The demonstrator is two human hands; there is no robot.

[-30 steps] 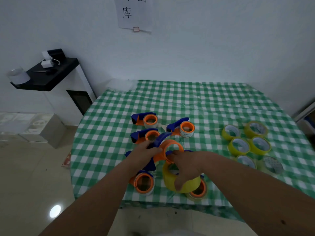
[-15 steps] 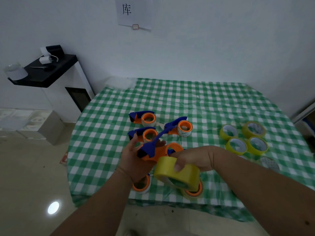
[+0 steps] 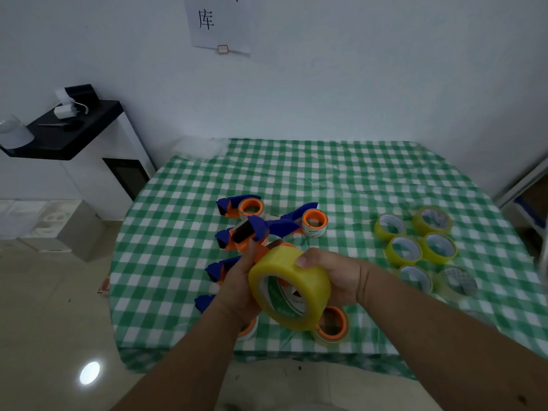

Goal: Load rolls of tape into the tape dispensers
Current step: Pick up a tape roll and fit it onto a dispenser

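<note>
My left hand (image 3: 237,292) grips a blue and orange tape dispenser (image 3: 255,229), lifted above the table with its blue handle pointing up and away. My right hand (image 3: 335,277) holds a yellow tape roll (image 3: 292,287) against the dispenser's orange hub, which the roll mostly hides. Several more blue and orange dispensers lie on the checked table (image 3: 341,179): one (image 3: 241,206) at the back, one (image 3: 308,221) to its right, others partly hidden under my hands. Several yellow tape rolls (image 3: 415,241) sit grouped at the right.
An orange-hubbed dispenser (image 3: 332,323) lies near the table's front edge below my hands. A black shelf (image 3: 59,134) with small items stands against the wall at left. A paper sign (image 3: 219,22) hangs on the wall. The floor lies to the left.
Both hands have lifted the dispenser and roll higher and closer to me. The roll has tilted so its opening faces me and now covers the dispenser's hub.
</note>
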